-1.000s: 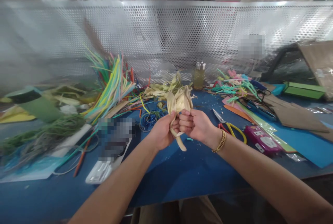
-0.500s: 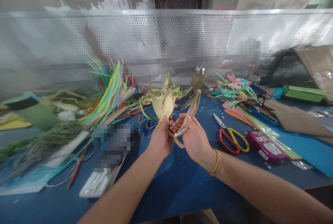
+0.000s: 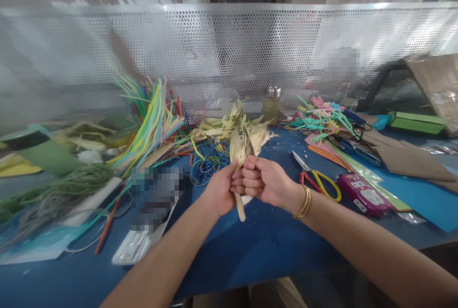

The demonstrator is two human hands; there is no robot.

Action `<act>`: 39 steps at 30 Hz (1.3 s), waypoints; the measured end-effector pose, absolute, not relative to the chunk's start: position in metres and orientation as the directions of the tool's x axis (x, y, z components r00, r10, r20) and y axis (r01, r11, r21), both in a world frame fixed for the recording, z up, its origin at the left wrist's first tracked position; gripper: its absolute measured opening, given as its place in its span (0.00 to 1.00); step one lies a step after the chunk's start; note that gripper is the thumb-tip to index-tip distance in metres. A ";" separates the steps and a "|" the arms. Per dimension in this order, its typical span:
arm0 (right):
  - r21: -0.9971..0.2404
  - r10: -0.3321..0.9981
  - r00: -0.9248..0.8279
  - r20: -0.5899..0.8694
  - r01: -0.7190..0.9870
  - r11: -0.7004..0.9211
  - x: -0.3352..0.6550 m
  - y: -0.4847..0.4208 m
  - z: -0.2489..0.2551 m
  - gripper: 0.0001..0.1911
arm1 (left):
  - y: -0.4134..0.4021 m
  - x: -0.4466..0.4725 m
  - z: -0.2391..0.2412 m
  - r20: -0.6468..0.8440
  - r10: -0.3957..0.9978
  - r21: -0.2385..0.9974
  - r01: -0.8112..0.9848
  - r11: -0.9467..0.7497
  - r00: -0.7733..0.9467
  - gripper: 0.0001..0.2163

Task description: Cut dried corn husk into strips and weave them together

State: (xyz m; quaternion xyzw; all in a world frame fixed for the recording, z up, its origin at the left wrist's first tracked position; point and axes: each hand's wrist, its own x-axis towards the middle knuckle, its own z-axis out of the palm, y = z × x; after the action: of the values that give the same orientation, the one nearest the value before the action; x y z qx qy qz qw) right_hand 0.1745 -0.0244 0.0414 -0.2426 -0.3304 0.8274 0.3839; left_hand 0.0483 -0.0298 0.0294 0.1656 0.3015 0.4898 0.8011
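Note:
A bundle of dried corn husks (image 3: 240, 143) stands upright between my hands over the middle of the blue table. My left hand (image 3: 224, 189) is closed round its lower part, thumb on top. Pressed against it from the other side, my right hand (image 3: 263, 181) is curled with its fingers pinching the husks. A pale stalk end (image 3: 241, 210) sticks out below my fingers. Behind lies a heap of more husks (image 3: 214, 127), and a tangle of blue string (image 3: 211, 162) is just left of the bundle. Part of the husk is hidden by my fingers.
Red-and-yellow-handled scissors (image 3: 324, 184) and a purple case (image 3: 363, 194) lie to the right. Colourful pipe cleaners (image 3: 152, 122) fan out at the left, above green yarn (image 3: 78, 179). A capped glass jar (image 3: 272, 104) stands before the perforated metal screen (image 3: 179, 55).
My hands have drawn together. The husk strip that my right hand held apart is now against the bundle, and the stalk end points down below. The view has shifted slightly.

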 end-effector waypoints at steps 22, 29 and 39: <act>-0.920 0.972 -0.160 0.171 -0.379 0.099 0.185 0.005 0.036 0.15 | -0.018 0.043 0.009 0.108 0.989 0.944 -0.324 -0.070 0.099 0.14; -0.943 0.935 0.135 0.327 0.113 0.314 0.165 0.000 0.024 0.24 | -0.034 0.066 0.009 0.264 0.958 0.901 -0.382 -0.205 0.110 0.26; -0.936 0.933 -0.274 0.233 -0.324 0.138 0.165 -0.004 0.031 0.20 | -0.022 0.047 0.019 -0.068 0.985 0.785 -0.601 0.150 0.157 0.17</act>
State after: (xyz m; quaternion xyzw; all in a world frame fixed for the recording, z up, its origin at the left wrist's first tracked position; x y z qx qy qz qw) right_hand 0.1650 -0.0038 0.0311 -0.2841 -0.5356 0.5918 0.5311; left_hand 0.0466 -0.0224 0.0186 0.3127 0.3073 0.5720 0.6932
